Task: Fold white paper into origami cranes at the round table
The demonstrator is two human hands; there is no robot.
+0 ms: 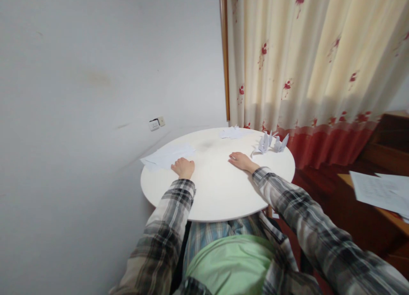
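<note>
I sit at a round white table [220, 197]. My left hand [183, 167] rests near its left edge with the fingers curled in, touching the near edge of a stack of white paper sheets [166, 156]. My right hand [240, 161] lies flat on the tabletop near the middle, fingers stretched out and holding nothing. Two folded white paper cranes [271, 142] stand at the far right of the table, just beyond my right hand. More white paper [232, 133] lies at the far edge.
A grey wall with a socket [156, 123] stands to the left and behind the table. A cream curtain with red flowers [306, 69] hangs at the back right. A wooden desk with printed sheets [380, 190] is on the right.
</note>
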